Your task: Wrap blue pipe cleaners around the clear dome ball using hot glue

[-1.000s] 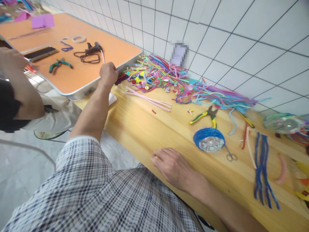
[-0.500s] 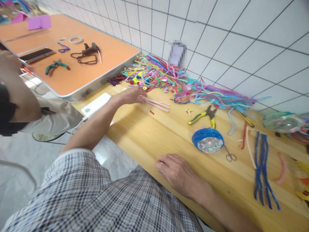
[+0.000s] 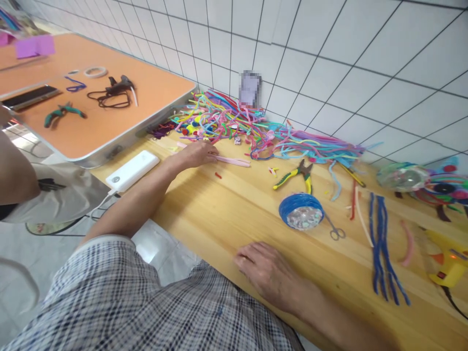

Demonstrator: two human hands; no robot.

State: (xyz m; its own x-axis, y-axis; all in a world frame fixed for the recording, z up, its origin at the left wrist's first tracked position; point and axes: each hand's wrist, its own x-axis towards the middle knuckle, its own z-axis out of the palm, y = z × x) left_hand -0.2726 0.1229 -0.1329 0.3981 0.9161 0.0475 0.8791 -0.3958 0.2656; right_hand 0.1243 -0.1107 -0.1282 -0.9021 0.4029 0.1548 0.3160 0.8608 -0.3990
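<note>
Backdrop: I look down on a wooden bench (image 3: 204,209) against a tiled wall (image 3: 300,29).
Pink stems: they lie lengthwise on the bench, in front of the heaped coloured stems (image 3: 310,141), probably kept apart so they're easy to pick out.
Left hand: I read the left hand (image 3: 195,155) as grasping the pink stems, fingers curled around one end, the rest (image 3: 234,161) trailing right; an end grip would keep them together.
Right hand: the right hand (image 3: 268,273) rests loosely curled near the bench's edge, perhaps steadying the arm; its palm is hidden, so I can't tell whether it's empty.
Pliers and scissors: the pliers (image 3: 290,179) lie with handles spread, the scissors (image 3: 337,234) beside the blue-rimmed round piece (image 3: 297,201), presumably for easy reach.
</note>
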